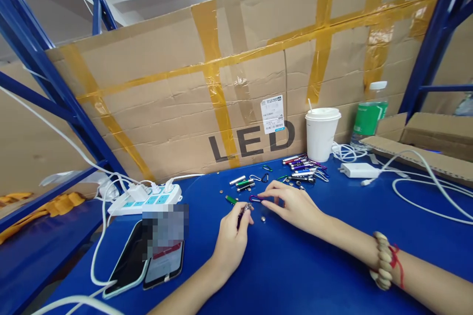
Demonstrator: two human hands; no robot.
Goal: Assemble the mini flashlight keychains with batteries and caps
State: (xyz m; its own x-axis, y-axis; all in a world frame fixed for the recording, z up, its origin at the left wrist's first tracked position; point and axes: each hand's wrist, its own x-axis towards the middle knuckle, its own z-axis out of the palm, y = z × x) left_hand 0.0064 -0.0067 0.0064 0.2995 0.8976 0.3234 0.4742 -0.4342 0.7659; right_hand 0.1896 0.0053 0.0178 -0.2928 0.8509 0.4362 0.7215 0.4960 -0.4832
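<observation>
My left hand (pixel 232 238) is closed around a small dark purple flashlight (pixel 241 216), its silvery end pointing up. Just to the right, the thumb and fingertips of my right hand (pixel 293 203) pinch a purple carabiner clip (pixel 254 198) at the table surface. A small round silver piece (pixel 263 218) lies between the two hands. Beyond my left fingertips is a green tube (pixel 230 200). Farther back lie a silver flashlight tube (pixel 237 180), green and black tubes (pixel 244 184) and a loose green carabiner (pixel 267 168).
Several colored mini flashlights (pixel 301 165) are heaped before a white cup (pixel 322 133). A bottle (pixel 369 118), white charger (pixel 359 170) and cables stand right. Left are a power strip (pixel 150 200) and two phones (pixel 127 258). A cardboard sheet (pixel 166 123) backs the blue table (pixel 295 275).
</observation>
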